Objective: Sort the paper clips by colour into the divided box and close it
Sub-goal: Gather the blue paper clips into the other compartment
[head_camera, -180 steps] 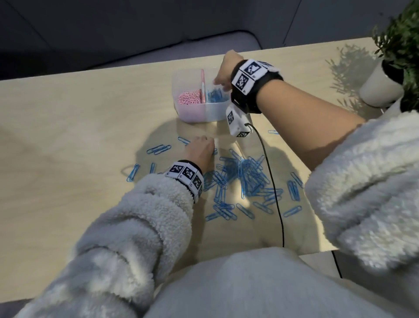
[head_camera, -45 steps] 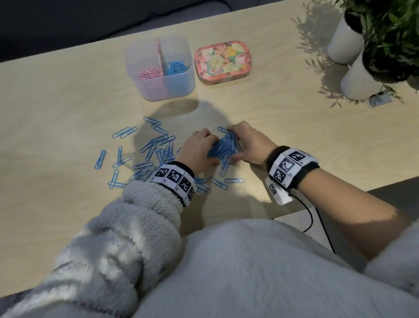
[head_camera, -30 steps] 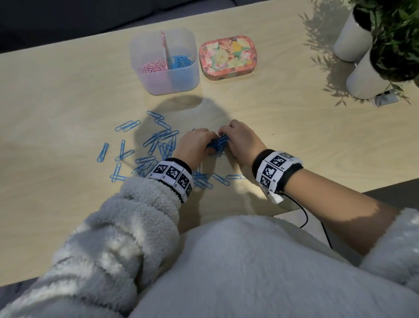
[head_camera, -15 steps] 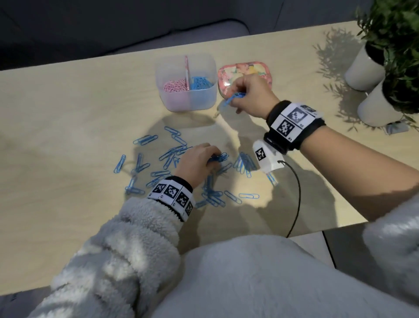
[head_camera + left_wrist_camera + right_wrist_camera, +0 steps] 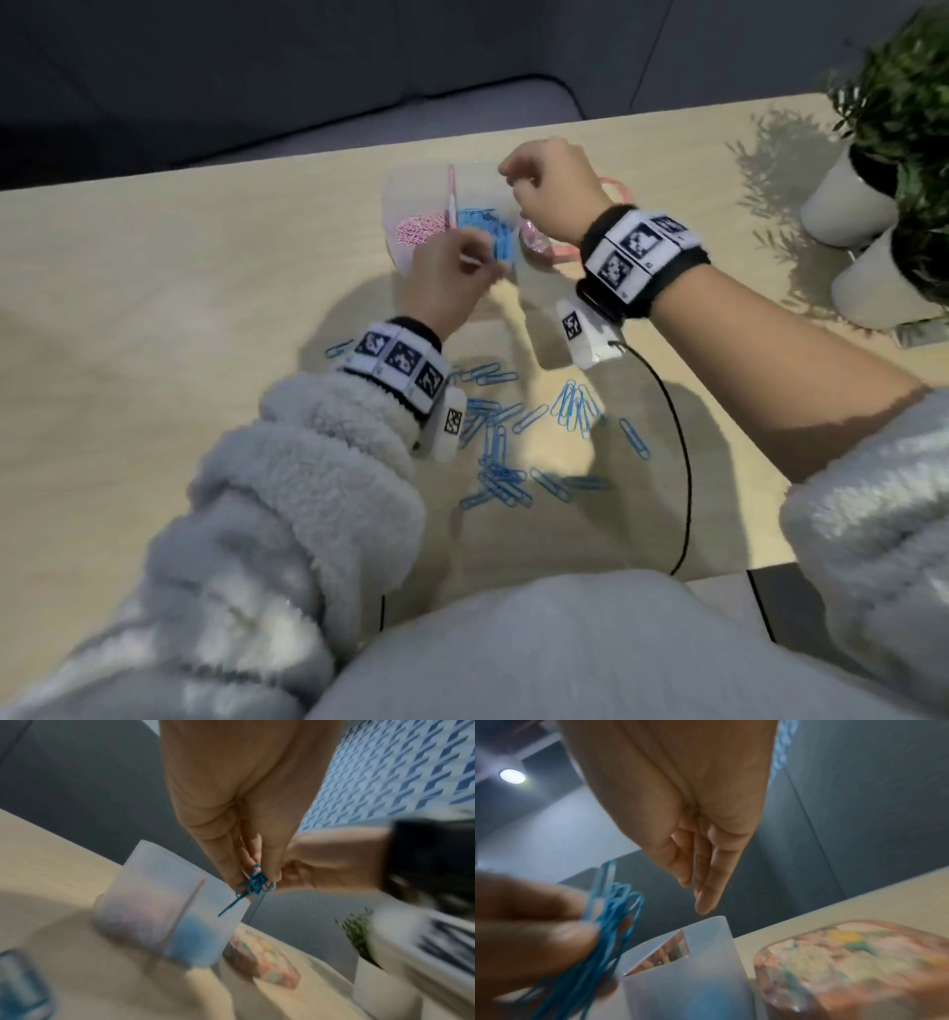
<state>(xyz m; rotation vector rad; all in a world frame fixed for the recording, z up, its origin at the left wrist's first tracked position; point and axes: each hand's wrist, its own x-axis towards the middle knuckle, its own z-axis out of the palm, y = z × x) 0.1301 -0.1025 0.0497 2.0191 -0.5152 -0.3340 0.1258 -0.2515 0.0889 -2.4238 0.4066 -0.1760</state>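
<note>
The translucent divided box stands at the table's far middle, with pink clips left of its pink divider and blue clips on the right. My left hand hovers at the box's near edge and pinches a bunch of blue clips, which also shows as the blue bunch in the right wrist view. My right hand hangs above the box's right compartment, its fingers relaxed, pointing down and holding nothing. Several loose blue clips lie on the table near me.
The floral lid lies just right of the box, mostly hidden under my right wrist in the head view. Two white plant pots stand at the far right. A black cable runs from my right wrist over the near table edge.
My left hand has risen from the loose clips to the box with a blue bunch. My right hand has moved over the box, and the blue clips it carried are gone from its fingers.
</note>
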